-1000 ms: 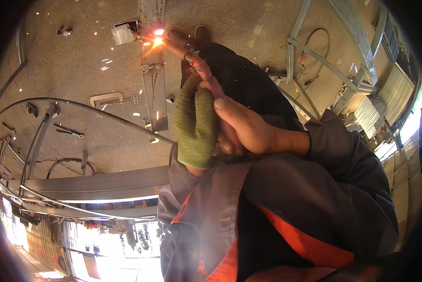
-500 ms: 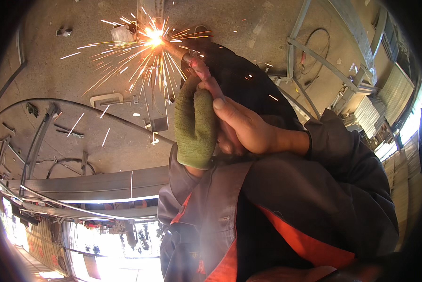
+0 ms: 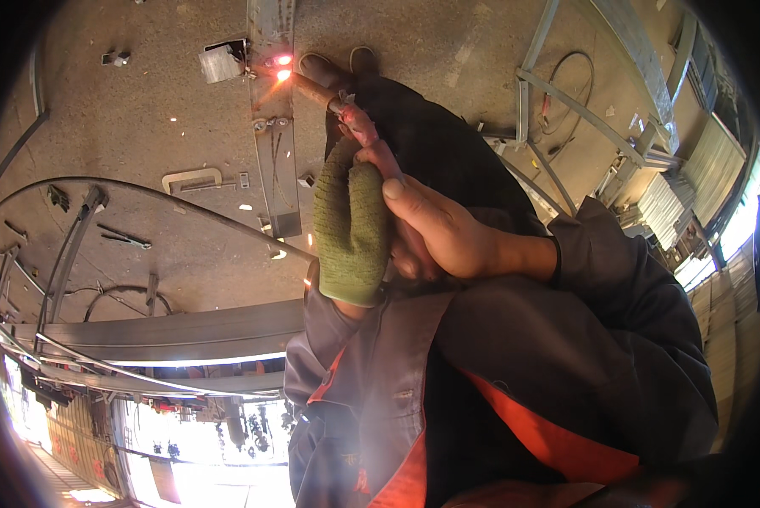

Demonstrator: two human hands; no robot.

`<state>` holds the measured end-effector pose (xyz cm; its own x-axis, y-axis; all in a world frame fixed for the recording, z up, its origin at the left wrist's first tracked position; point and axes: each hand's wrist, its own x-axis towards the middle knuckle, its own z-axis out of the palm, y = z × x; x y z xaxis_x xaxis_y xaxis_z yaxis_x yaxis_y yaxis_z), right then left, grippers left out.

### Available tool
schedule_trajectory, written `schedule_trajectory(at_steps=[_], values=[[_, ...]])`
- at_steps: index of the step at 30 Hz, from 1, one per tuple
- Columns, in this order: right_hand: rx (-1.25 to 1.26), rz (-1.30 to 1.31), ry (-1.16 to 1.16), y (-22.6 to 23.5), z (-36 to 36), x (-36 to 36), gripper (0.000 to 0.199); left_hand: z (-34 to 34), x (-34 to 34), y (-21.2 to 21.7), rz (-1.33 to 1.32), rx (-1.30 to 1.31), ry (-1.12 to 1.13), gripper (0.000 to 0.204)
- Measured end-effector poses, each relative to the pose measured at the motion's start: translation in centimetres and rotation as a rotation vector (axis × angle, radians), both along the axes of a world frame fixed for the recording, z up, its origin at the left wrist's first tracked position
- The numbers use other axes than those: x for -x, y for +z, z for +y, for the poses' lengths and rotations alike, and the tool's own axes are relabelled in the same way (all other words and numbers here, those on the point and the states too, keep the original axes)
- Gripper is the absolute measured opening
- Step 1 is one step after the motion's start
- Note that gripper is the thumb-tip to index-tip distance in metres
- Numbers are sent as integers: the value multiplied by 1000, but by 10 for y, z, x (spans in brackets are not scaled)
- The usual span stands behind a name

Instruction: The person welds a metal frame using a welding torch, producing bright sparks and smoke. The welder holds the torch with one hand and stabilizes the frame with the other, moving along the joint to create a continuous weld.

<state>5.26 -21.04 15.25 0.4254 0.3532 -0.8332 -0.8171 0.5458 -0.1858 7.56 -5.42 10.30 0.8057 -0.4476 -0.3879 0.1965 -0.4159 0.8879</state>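
My right hand (image 3: 439,220), bare, grips a welding torch (image 3: 363,127) with its thumb along the reddish, tape-wrapped handle. My left hand (image 3: 350,229) wears a green knit glove and is closed against the same handle from the left; its fingertips are partly hidden. The torch's brownish nozzle (image 3: 314,90) points up and left at a flat steel bar (image 3: 276,182) on the floor. Small red-orange glowing spots (image 3: 283,74) sit on the bar just off the nozzle tip. Two round bolt-like pieces (image 3: 270,124) lie on the bar below them.
A small metal block (image 3: 221,63) stands left of the bar. A C-shaped handle (image 3: 195,179) and small scraps lie on the concrete floor. A long dark cable (image 3: 185,203) curves across the left. Steel frames (image 3: 583,110) and a coiled cable (image 3: 566,89) are at the right.
The bright arc and its wide burst of sparks have died down to small glowing spots. Both hands and the torch hold almost the same position.
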Motion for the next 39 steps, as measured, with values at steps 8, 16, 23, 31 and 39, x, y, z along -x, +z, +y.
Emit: schedule_trajectory(at_steps=[8,16,23,31,39], values=[[1,4,-19,0,1,1,56,3,2,-4,-77,-12,-49,37],[0,28,23,8,-4,-1,65,3,5,-2,-104,-2,-50,37],[-15,16,12,5,-4,2,64,3,6,-3,-224,-34,-108,39],[-13,36,-5,6,-5,4,60,-3,8,3,73,33,52,39],[-25,-17,16,8,-10,3,71,1,8,-2,-44,6,-43,40]])
